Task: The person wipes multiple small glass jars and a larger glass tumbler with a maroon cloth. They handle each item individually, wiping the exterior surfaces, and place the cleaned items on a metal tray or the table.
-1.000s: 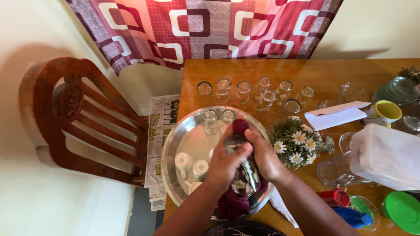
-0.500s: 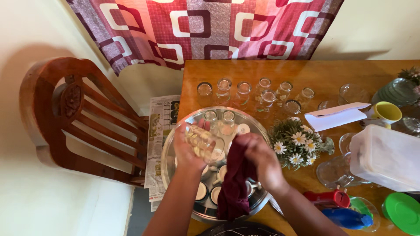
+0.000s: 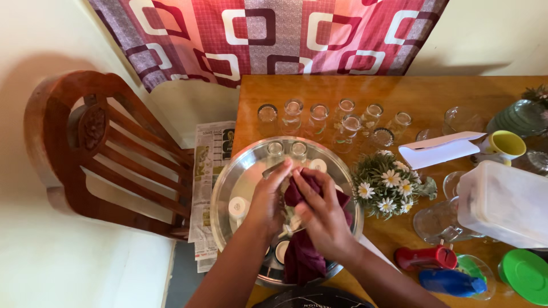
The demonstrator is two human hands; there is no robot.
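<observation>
Both hands work over a large round metal tray [image 3: 231, 182] at the near left of a wooden table [image 3: 399, 94]. My left hand [image 3: 268, 197] grips a small clear glass [image 3: 288, 219], mostly hidden by my fingers. My right hand [image 3: 319, 211] presses a dark maroon cloth [image 3: 302, 256] against that glass; the cloth hangs down over the tray's near side. Several small glasses and white cups [image 3: 238, 206] stand in the tray around my hands.
A row of several clear glasses [image 3: 319, 117] stands beyond the tray. A daisy bunch [image 3: 388, 182], white plastic box [image 3: 505, 202], yellow mug [image 3: 505, 145], white envelope [image 3: 439, 149], red and blue items and green lid [image 3: 528, 274] lie right. A wooden chair [image 3: 97, 148] and newspaper [image 3: 208, 171] sit left.
My hands parted, the left lifting a glass over the tray's left side while the right held the cloth. They have now come back together over the tray's middle, cloth against glass.
</observation>
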